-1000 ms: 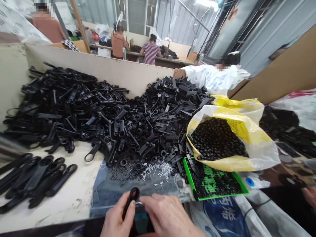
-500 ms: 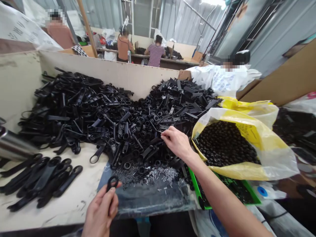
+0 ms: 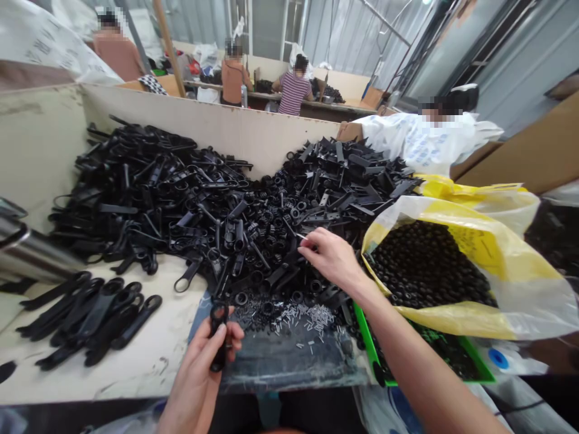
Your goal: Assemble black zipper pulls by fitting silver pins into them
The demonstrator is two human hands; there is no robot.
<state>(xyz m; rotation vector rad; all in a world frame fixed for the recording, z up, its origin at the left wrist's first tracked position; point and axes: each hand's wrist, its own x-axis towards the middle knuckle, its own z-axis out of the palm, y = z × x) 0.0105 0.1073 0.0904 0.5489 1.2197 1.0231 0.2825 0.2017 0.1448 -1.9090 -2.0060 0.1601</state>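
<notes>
My left hand (image 3: 192, 361) is closed around a black ring-ended plastic handle (image 3: 218, 357) near the front edge, its ring pointing away from me. Over the heap of black parts, my right hand (image 3: 332, 256) pinches a thin metal tool (image 3: 302, 236); its tip points left and its kind cannot be made out. Beneath that hand lie small black rings (image 3: 296, 211) and flat black parts. Small silver pins (image 3: 312, 319) are scattered on a dark mat (image 3: 289, 364) between my hands.
Similar black handles (image 3: 106, 313) lie in a group at left, beside a metal flask (image 3: 36, 253). A large heap (image 3: 149, 175) backs onto a low board (image 3: 217, 129). At right are a yellow-white bag (image 3: 525, 289) of black beads and a green tray (image 3: 368, 346). Several people sit beyond.
The left fingers have shifted on the black handle, and more of its length now shows. My right hand stays over the heap with the thin tool. The whole view has shifted slightly.
</notes>
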